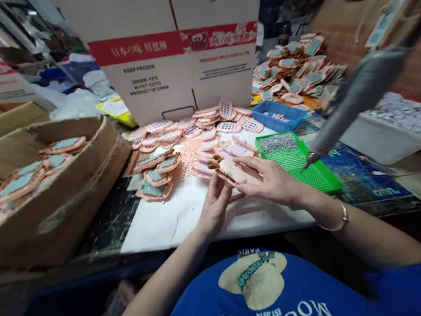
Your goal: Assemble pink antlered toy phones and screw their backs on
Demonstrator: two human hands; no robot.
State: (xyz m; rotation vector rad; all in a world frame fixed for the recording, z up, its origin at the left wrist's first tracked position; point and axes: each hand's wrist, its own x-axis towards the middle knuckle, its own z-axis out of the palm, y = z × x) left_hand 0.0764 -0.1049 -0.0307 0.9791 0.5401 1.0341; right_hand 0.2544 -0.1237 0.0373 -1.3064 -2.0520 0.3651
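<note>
Both hands grip a pale pink plastic toy casing with small brown knobs at its far left end, held tilted above the white sheet. My left hand pinches its lower left edge, fingertips partly hidden under it. Across the top and right side, the fingers of my right hand are closed round it. Just beyond lie pink casing halves with lilac faces. A stack of casings with teal faces sits to the left. Right of my hands, a green tray holds small metal screws.
A grey powered screwdriver hangs over the green tray. Behind are a blue basket, a printed white carton and a casing heap. A cardboard box stands left, a white tub of small pieces right.
</note>
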